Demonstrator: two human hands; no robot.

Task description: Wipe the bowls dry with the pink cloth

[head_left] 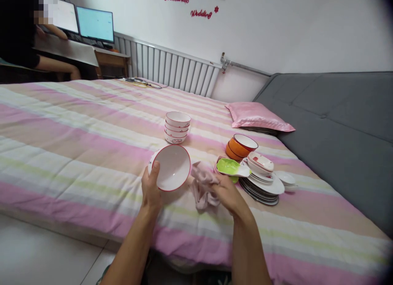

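My left hand grips a white bowl with a red rim, thumb over its near left edge. The bowl is tilted so that its inside faces me. In my right hand is a crumpled pale pink cloth, just right of the bowl and apart from it. Behind the held bowl stands a stack of similar white bowls with red rims. Close beyond my right hand lie a green leaf-shaped dish and a pile of plates with small pinkish dishes on top.
Orange bowls stand behind the plates, small white dishes to their right. All rest on a striped bedspread. A pink pillow lies by the grey headboard. Cables lie at the far edge. A person sits at a desk, far left.
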